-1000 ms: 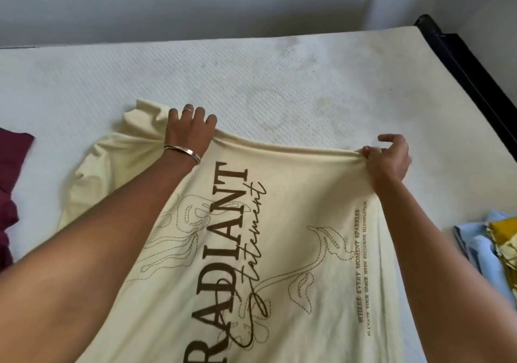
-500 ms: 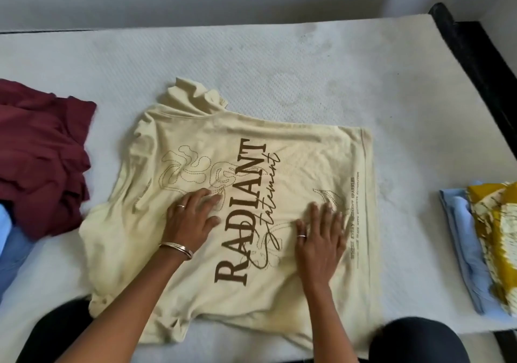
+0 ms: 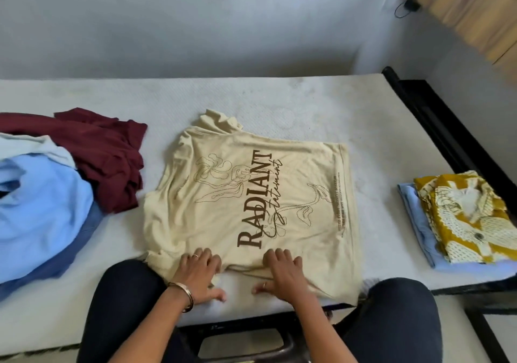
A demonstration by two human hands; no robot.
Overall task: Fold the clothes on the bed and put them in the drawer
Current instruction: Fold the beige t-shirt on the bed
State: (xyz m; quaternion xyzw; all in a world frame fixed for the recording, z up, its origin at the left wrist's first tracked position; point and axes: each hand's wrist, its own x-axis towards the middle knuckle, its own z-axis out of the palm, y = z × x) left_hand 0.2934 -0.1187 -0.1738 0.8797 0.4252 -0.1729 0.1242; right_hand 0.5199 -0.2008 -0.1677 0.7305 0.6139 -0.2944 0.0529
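Note:
A cream T-shirt (image 3: 251, 195) with brown "RADIANT" print lies spread flat on the white mattress (image 3: 307, 105), its collar to the left. My left hand (image 3: 200, 274) rests with its fingers on the shirt's near edge, thumb on the bare mattress. My right hand (image 3: 282, 274) lies the same way just to the right, fingers on the cloth. Neither hand visibly pinches the fabric. No drawer is in view.
A heap of unfolded clothes lies at the left: a maroon garment (image 3: 103, 150) and light blue garments (image 3: 42, 203). At the right sits a folded stack, a yellow patterned shirt (image 3: 470, 217) on a blue one (image 3: 416, 223). The black bed frame (image 3: 436, 122) borders the right side.
Both hands slid from the far edge, over the middle of the shirt, back to its near edge. The shirt now lies flat, and the camera has pulled back.

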